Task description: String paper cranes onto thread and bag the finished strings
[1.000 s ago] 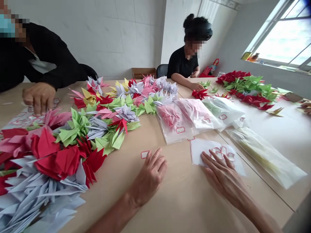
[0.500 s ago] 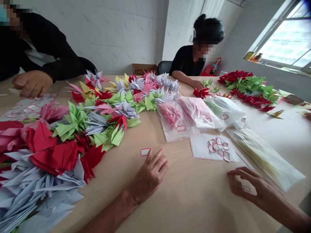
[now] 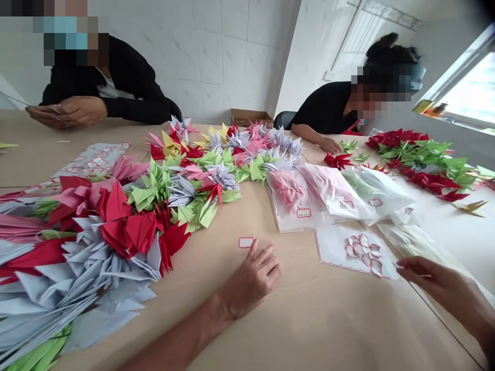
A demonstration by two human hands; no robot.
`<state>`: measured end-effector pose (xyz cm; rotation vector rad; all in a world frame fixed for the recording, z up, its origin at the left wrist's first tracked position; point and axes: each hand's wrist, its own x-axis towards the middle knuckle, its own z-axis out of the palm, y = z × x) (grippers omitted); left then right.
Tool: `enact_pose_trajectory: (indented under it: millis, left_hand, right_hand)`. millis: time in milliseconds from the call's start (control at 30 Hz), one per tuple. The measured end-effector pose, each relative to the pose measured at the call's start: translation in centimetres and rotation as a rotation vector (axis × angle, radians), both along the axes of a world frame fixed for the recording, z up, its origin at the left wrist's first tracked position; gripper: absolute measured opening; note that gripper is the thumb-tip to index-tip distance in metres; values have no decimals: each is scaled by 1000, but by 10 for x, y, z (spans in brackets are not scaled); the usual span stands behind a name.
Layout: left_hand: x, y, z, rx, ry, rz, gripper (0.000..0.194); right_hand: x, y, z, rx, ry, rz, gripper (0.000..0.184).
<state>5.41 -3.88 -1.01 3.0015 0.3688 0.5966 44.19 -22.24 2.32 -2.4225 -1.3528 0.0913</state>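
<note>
My left hand (image 3: 253, 281) rests on the brown table, fingers loosely stretched, holding nothing. Its index fingertip is at the right edge of a small white label with a red border (image 3: 243, 242). To the right, my right hand (image 3: 441, 288) is beside a white backing sheet (image 3: 328, 245) that carries a cluster of curled red-edged labels (image 3: 363, 251). The fingers of that hand are drawn together; its thumb and whatever it pinches are hidden. Beyond the sheet lie translucent bags of folded paper, one with pink paper (image 3: 290, 196) and a label on it.
Piles of folded paper in red (image 3: 131, 226), grey-blue (image 3: 81, 268) and green cover the left side. More folded paper (image 3: 421, 154) lies at the far right. Two people sit across the table; a sheet of labels (image 3: 95, 157) lies near the left person.
The view has turned left. My right hand has drawn its fingers together and moved up toward the backing sheet's right edge; my left hand stays by the label. The left person's hands have come together.
</note>
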Motion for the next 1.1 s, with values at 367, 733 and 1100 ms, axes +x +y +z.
enact_pose_trajectory:
  millis: [367, 733, 1100]
  left_hand:
    - [0, 0, -3, 130, -94, -17, 19]
    - [-14, -18, 32, 269, -149, -204, 20]
    - [-118, -22, 17, 338, 6, 239, 14]
  right_hand:
    - [-86, 85, 19, 34, -199, 491, 29]
    - [-223, 202, 24, 67, 75, 1044, 20]
    - [-319, 274, 3, 447, 79, 1119, 32]
